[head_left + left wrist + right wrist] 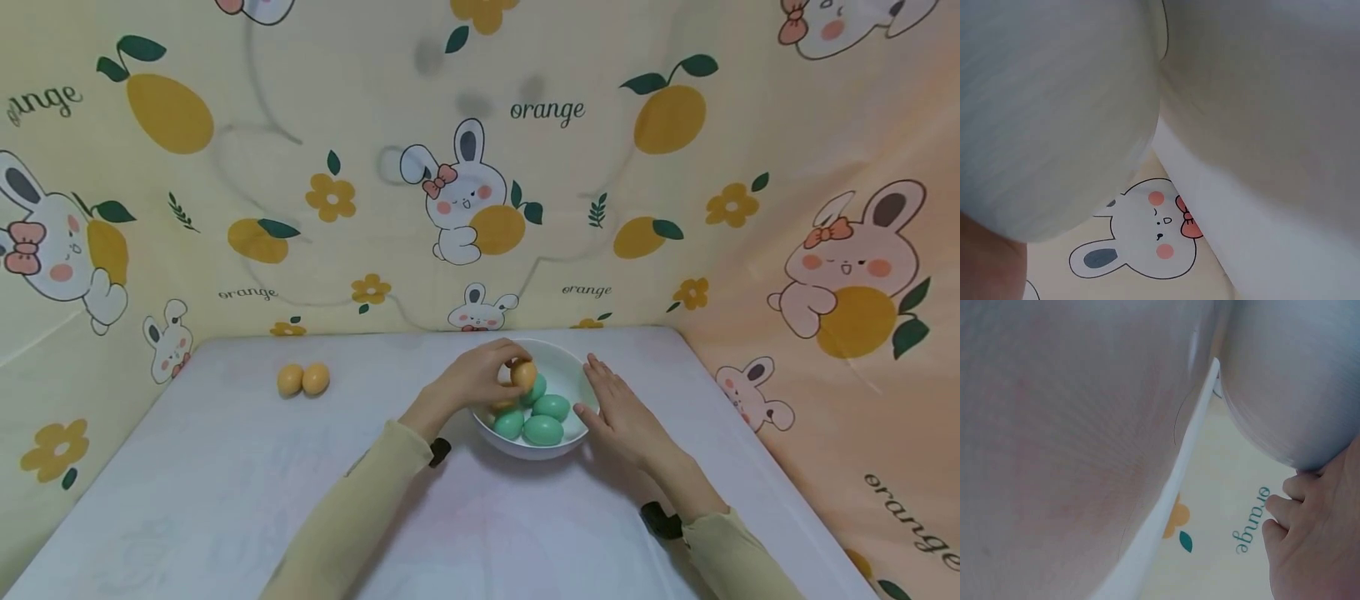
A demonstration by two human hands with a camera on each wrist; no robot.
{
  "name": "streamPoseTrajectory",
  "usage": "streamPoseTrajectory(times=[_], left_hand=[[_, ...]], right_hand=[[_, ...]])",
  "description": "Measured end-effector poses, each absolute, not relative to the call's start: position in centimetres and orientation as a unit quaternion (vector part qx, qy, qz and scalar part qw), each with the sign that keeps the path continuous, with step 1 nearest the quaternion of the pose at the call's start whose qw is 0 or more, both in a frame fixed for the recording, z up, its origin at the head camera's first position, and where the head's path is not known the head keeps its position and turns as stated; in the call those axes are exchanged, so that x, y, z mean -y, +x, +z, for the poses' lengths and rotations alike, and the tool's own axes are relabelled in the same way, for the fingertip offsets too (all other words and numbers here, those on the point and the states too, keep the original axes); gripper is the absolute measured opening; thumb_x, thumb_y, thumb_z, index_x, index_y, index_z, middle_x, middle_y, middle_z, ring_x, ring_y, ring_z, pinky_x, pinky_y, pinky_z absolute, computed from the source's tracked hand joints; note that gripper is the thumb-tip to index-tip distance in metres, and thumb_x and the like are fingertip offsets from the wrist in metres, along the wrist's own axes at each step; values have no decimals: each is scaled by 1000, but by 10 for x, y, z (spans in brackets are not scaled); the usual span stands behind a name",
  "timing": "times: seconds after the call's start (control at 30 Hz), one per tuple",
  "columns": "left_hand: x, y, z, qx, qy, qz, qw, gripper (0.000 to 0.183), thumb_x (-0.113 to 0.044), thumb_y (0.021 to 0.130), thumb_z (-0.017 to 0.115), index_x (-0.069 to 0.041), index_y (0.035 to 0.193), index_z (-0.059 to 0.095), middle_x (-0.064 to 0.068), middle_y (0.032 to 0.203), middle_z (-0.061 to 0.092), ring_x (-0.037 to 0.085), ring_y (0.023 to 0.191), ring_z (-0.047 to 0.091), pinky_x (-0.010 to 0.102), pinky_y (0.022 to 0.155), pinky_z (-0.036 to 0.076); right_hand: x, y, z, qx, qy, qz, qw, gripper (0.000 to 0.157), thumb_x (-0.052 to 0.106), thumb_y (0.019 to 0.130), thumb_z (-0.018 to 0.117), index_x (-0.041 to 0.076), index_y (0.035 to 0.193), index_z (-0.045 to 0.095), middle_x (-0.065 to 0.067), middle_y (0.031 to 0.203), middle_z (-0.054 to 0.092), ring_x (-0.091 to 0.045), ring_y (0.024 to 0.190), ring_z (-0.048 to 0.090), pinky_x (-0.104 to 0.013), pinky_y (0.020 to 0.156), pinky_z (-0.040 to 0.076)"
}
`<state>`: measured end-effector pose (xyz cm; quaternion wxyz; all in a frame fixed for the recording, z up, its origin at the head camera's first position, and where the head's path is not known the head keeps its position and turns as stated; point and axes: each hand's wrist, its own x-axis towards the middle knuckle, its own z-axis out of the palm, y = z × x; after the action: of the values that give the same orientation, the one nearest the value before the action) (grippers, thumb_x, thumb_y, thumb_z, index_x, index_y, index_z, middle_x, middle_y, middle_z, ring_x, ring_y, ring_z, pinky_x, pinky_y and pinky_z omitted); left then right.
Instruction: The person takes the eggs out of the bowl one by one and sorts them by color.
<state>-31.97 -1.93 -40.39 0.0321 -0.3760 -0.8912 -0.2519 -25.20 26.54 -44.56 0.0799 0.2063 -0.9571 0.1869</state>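
Note:
My left hand (480, 373) reaches over the white bowl (534, 452) and pinches an orange-yellow egg (523, 375) between thumb and fingers. Inside the bowl lie several green eggs (543, 430). Another orange-yellow egg (504, 407) shows partly beneath the left hand. With fingers straight, my right hand (626, 417) rests against the bowl's right side. The right wrist view shows that hand (1319, 537) touching the bowl's outer wall (1297, 375). In the left wrist view the bowl (1054, 112) fills the upper left, and the held egg is out of sight.
Two orange-yellow eggs (290, 380) lie side by side at the back left of the white-covered table (187, 483). A patterned curtain (360, 125) with rabbits and oranges stands behind the table and along both its sides.

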Motion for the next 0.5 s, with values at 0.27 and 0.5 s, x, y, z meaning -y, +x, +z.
streamPoseTrajectory(times=[0.27,0.5], left_hand=[[33,-318,-400,887,-362,-279,68,50,-28,88,84,-16,134,66,-2,130,64,14,115,61,34,102,51],[48,-321,-399,887,-346,-294,91,51,-25,88,85,-15,134,66,4,144,61,22,143,49,41,114,45]], right_hand=[[-265,-251,-445,958,204,187,79,79,50,109,44,-3,163,21,-17,173,13,-41,157,16,-58,126,18],[-264,-251,-446,960,199,183,75,80,51,108,44,-2,164,20,-16,173,12,-40,158,15,-57,126,17]])
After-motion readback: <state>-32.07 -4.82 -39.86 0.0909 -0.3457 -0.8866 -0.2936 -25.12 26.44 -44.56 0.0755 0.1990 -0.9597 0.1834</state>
